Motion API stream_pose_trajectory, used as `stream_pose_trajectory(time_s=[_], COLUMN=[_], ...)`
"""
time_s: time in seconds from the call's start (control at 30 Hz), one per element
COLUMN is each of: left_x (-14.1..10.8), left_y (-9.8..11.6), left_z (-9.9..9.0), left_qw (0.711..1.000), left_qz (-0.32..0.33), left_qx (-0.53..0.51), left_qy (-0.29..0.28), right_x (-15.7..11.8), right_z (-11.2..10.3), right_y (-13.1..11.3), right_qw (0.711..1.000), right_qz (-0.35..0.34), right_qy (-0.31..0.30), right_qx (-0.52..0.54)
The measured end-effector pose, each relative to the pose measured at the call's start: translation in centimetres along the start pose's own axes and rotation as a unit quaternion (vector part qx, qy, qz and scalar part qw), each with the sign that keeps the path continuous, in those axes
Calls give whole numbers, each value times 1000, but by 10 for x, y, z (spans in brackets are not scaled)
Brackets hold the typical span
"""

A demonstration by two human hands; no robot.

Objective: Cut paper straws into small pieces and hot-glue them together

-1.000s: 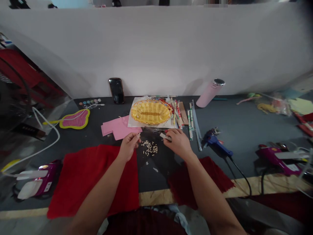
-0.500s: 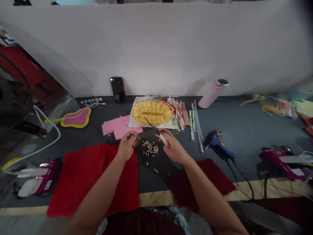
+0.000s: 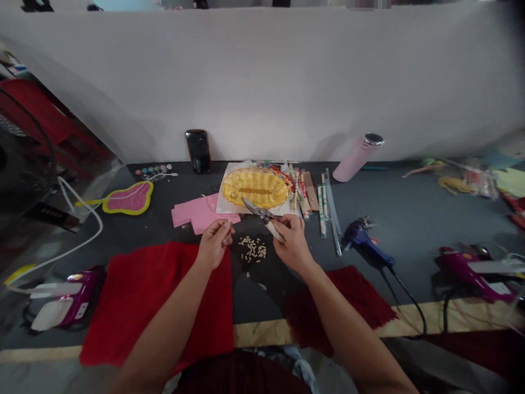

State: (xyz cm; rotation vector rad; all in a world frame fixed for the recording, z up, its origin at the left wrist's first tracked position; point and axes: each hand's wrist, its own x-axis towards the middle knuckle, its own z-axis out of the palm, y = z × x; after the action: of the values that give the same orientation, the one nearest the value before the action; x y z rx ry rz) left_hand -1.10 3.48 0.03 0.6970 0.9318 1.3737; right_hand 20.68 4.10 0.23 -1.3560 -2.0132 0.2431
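My right hand is wrapped round the pale handle of a pair of metal cutters; the blades point up and left, over the front edge of a yellow woven basket. My left hand pinches a tiny pale piece between thumb and finger, just in front of the pink cloth. Between and below the hands, several small pale pieces lie in a loose pile on the dark table.
Red cloth lies under my left forearm, dark red cloth by my right. Wrapped sticks, a blue glue gun and a pink bottle are to the right. A phone leans on the wall.
The cutters have turned in my right hand, so their blades now show broader, and the right hand's fingers have shifted on the handle. My left hand has stayed almost still.
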Motion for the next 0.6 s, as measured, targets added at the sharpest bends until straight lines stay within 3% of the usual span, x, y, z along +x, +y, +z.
stream_pose_trajectory(time_s=[0.13,0.43,0.53,0.6], left_x=[0,0,0,0], left_y=[-1,-1,-1,-2], left_z=[0,1,1,1], left_qw=[1000,1000,1000,999], left_qz=[-10,-15,-6,1], left_qx=[6,14,23,36], left_qy=[0,0,-5,-10], right_x=[1,4,1,-2], right_z=[1,-5,-7,-8], right_y=[4,1,2,1], right_qw=[998,979,952,909], right_qz=[21,57,77,94], right_qy=[28,26,-12,-63], right_qx=[53,196,297,401])
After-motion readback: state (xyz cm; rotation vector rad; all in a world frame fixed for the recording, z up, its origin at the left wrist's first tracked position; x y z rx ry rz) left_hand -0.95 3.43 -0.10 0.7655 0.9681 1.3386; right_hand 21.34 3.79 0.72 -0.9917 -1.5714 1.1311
